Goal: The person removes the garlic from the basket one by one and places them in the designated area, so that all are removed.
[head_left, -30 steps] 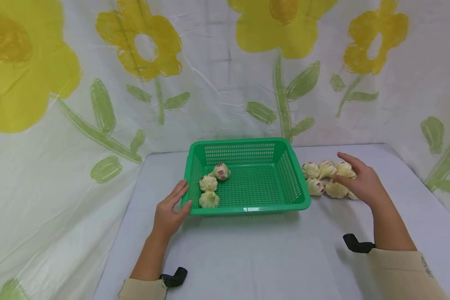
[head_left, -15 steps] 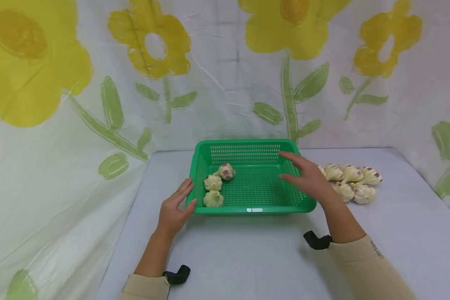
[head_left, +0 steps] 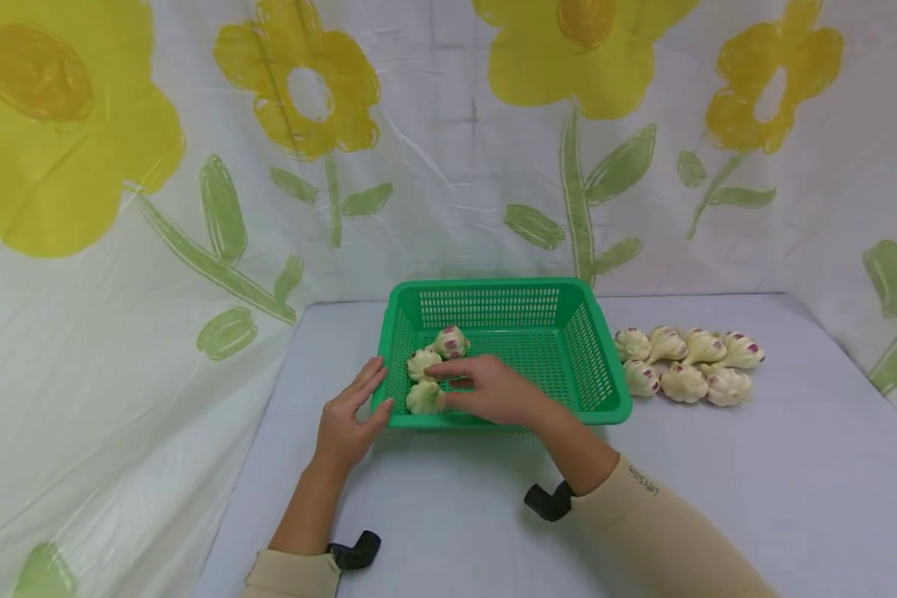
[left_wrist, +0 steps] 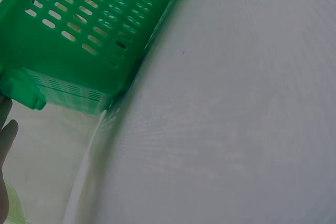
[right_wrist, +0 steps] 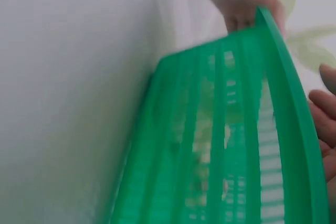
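Note:
In the head view a green plastic basket stands on the white table. My left hand rests at its left rim, fingers along the side and thumb at the front corner. Three garlic bulbs lie inside at the left: a front bulb, a middle bulb and a purple-streaked bulb behind. My right hand reaches into the basket, index finger and thumb spread at the right side of the front bulb. Through the slotted wall in the right wrist view, the bulbs are blurred; the right fingers show beyond the rim.
Several more garlic bulbs lie in two rows on the table to the right of the basket. A white cloth backdrop painted with yellow flowers hangs behind the table. Each wrist wears a black mount.
My right hand has moved left from over the bulbs on the table, across the basket's right side, down to the bulbs inside. The left hand stays at the rim. The head view shifted slightly.

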Available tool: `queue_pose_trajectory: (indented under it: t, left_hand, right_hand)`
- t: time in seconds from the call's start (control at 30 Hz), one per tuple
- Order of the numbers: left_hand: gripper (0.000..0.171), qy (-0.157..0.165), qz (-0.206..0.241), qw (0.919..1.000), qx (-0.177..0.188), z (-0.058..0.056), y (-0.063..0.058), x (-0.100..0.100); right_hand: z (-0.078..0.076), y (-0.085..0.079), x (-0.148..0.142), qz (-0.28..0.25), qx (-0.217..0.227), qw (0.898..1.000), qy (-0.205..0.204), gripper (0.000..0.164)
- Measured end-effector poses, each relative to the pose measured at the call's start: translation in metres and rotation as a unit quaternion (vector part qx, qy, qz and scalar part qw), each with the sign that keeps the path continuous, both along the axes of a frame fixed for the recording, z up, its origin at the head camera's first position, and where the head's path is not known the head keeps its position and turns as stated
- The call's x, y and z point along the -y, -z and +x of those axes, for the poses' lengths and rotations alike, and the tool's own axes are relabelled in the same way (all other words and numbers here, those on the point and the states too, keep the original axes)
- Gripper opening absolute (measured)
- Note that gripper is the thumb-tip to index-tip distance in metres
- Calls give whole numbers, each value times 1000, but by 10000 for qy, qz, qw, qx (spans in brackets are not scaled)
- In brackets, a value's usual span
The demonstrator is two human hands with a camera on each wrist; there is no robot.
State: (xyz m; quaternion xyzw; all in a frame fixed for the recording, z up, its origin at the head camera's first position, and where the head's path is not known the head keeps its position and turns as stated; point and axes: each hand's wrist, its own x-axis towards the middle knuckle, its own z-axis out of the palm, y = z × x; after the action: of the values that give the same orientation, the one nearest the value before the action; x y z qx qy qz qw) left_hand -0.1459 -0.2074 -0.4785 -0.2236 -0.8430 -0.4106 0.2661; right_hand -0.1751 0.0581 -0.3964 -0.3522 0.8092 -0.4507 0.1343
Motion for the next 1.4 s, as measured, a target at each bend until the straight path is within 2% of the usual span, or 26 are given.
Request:
queue_pose_trajectory:
  t: [0.1, 0.3, 0.63, 0.8, 0.97, 1.23, 1.4]
  left_hand:
    - [49, 14, -13, 10000, -62, 0, -1, 0]
    - [49, 59, -7, 9998, -174, -1, 1, 0]
    - [50, 69, 35, 9999, -75, 0, 0, 0]
    - [50, 67, 58, 9999, -110, 0, 1, 0]
    - [50, 90, 75, 9998, -186, -1, 2, -1]
    - [50, 80, 60, 9999, -101, 0, 0, -2]
    - [50, 54, 40, 9998, -179, 1, 0, -1]
  right_hand:
    - [1, 1, 16, 222, 31, 9997, -134, 41]
    - [-3, 6, 34, 863, -220, 9960, -55, 42]
    - [-11, 15, 43, 1382, -156, 9883, 629, 50]
    - [-14, 18, 39, 1607, -2, 9824, 948, 47]
    - [-17, 19, 35, 1812, 234, 9786, 950, 46]
    - [-18, 21, 35, 1977, 377, 9749, 946, 47]
    - [-19, 24, 39, 2213, 377, 9709, 829, 48]
